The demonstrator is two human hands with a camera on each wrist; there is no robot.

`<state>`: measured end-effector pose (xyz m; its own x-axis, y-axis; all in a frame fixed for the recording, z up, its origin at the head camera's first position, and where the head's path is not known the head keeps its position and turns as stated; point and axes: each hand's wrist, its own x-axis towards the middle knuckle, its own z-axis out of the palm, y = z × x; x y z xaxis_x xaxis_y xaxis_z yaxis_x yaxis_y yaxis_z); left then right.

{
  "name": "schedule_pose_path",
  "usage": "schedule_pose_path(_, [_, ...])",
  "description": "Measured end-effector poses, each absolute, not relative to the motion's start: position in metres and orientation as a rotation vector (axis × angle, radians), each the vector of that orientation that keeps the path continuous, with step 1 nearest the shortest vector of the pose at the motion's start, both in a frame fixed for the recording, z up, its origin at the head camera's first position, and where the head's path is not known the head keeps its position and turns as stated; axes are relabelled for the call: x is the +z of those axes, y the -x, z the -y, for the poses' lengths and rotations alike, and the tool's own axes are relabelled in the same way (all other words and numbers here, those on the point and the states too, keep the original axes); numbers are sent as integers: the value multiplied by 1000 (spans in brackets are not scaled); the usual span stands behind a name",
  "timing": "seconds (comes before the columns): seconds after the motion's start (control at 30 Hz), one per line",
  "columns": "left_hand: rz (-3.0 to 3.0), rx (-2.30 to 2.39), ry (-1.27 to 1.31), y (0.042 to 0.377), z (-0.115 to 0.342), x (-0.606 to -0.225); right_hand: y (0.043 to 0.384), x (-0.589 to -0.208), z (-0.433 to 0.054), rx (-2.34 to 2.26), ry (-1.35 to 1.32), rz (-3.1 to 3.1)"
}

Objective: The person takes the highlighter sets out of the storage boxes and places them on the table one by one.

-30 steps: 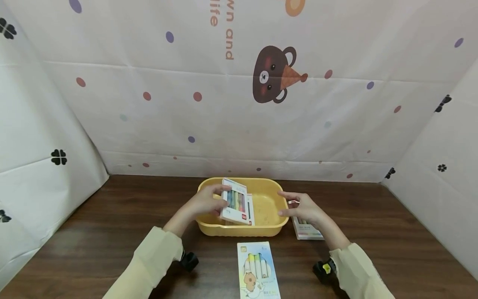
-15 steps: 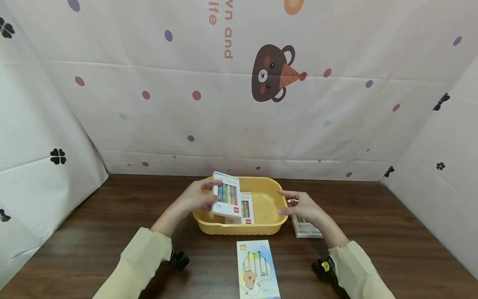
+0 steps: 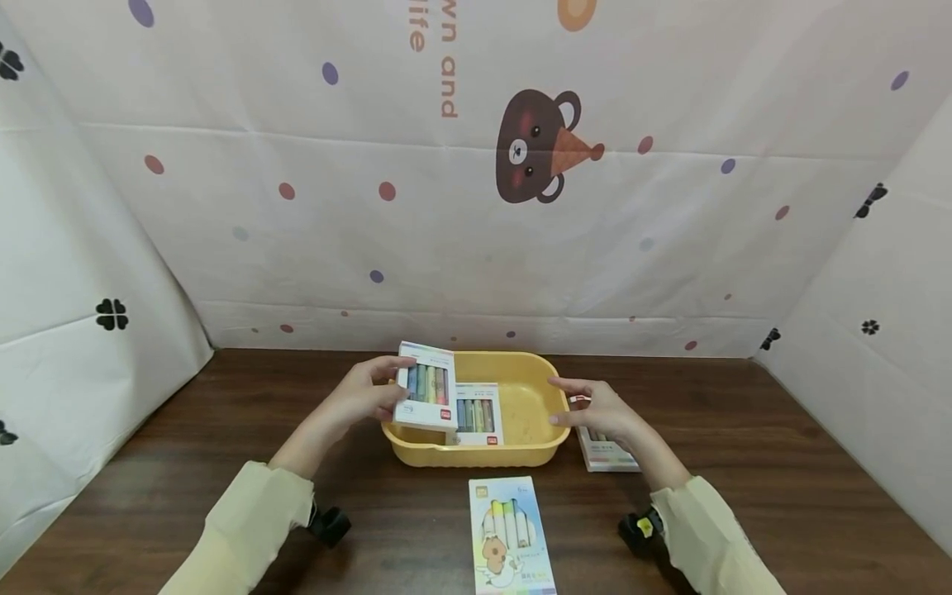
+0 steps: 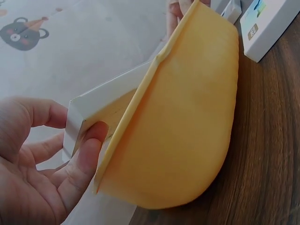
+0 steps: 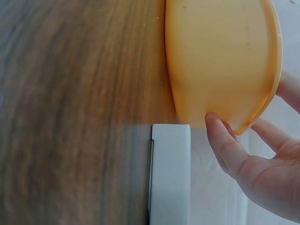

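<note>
My left hand (image 3: 364, 392) pinches the left edge of a white crayon box (image 3: 427, 385), whose window shows coloured sticks. In the head view this box is tilted and overlaps the left end of the yellow plastic basin (image 3: 524, 405). The left wrist view has the thumb on one side of the box (image 4: 110, 91) and the fingers on the other, just above the rim. A second crayon box (image 3: 477, 415) lies inside the basin, partly covered by the first. My right hand (image 3: 601, 409) grips the basin's right rim, thumb against the outer wall (image 5: 220, 51) and fingers over the edge.
A light-blue marker box (image 3: 511, 537) with a cartoon animal lies in front of the basin on the dark wooden table (image 3: 178, 479). Another white box (image 3: 606, 453) lies right of the basin, partly under my right hand. A printed cloth (image 3: 372, 240) rises behind.
My left hand has moved left with the crayon box, uncovering more of the second box in the basin. The right hand has stayed at the basin's rim.
</note>
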<state>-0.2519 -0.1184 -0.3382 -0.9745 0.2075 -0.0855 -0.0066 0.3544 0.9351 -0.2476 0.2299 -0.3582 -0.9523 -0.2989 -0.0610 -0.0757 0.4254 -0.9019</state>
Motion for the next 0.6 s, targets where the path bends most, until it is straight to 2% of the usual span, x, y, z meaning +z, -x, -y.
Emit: schedule_pose_path(0.6, [-2400, 1788, -135, 246, 148, -336, 248, -359, -231, -1536, 339, -2472])
